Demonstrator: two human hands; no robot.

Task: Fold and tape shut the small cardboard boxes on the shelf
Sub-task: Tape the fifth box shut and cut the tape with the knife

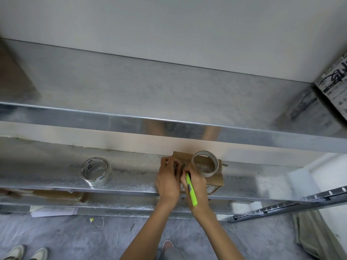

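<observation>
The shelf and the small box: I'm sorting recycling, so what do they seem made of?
Shelf: likely galvanized sheet steel; grey, mottled, blurry reflections. Small box: brown cardboard, matte; plain paper-like faces with a printed label.

Small brown cardboard box closed, flat on metal shelf | tape roll atop it | second roll well left

I count two tape rolls, one small cardboard box, one green cutter, and my two hands.
</observation>
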